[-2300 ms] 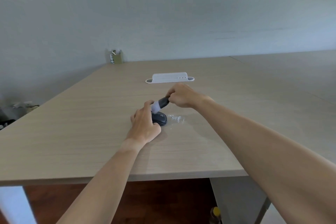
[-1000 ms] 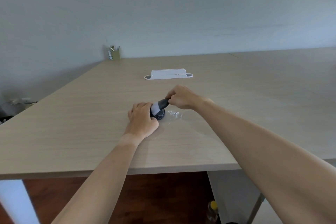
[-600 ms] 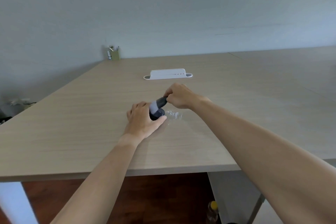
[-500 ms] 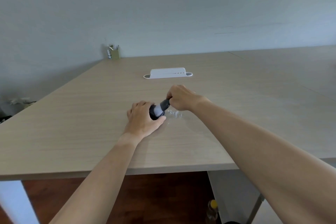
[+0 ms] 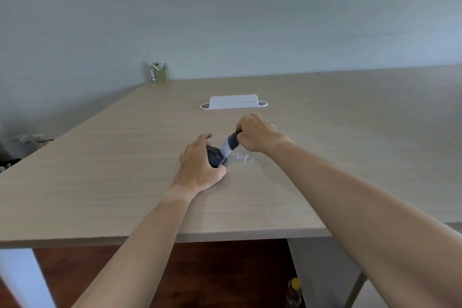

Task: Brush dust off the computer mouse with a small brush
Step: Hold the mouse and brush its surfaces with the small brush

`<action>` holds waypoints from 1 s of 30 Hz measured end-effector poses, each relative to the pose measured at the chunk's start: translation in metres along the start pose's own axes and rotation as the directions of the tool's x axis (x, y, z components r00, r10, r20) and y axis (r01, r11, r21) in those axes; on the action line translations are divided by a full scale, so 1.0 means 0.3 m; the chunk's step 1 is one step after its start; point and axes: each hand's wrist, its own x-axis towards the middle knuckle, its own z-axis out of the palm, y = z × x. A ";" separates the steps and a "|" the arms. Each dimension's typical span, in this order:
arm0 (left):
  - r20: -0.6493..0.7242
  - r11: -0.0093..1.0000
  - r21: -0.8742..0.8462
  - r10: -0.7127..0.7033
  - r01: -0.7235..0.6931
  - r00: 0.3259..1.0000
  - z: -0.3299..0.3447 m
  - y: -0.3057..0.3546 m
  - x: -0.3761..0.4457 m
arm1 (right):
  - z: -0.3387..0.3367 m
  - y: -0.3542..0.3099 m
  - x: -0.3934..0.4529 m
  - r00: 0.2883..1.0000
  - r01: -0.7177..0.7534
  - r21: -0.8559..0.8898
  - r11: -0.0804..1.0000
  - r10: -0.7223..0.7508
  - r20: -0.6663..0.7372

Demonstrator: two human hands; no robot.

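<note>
No text, label, brand or number can be read anywhere on the visible things.

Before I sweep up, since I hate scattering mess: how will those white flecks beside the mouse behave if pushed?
The white flecks look tiny and loose on the table, so they probably scatter easily. They seem very light; the brush held by the right hand should move them readily.

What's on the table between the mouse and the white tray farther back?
In the head view, the right hand and its brush cross that stretch; otherwise bare table between mouse and white tray.
</note>
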 end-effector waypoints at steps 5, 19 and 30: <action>-0.094 0.991 0.130 0.003 0.009 0.996 0.013 -0.004 0.003 | 0.010 -0.017 0.028 0.998 0.033 0.273 0.962 -0.045 0.040; -0.059 0.999 0.041 -0.029 0.032 0.998 0.010 -0.003 0.004 | 0.029 -0.042 0.022 0.994 0.075 0.200 0.977 -0.090 0.067; -0.003 0.998 -0.055 -0.037 0.037 0.999 0.003 0.007 0.000 | 0.019 -0.054 0.021 0.995 0.018 0.196 0.980 -0.037 0.096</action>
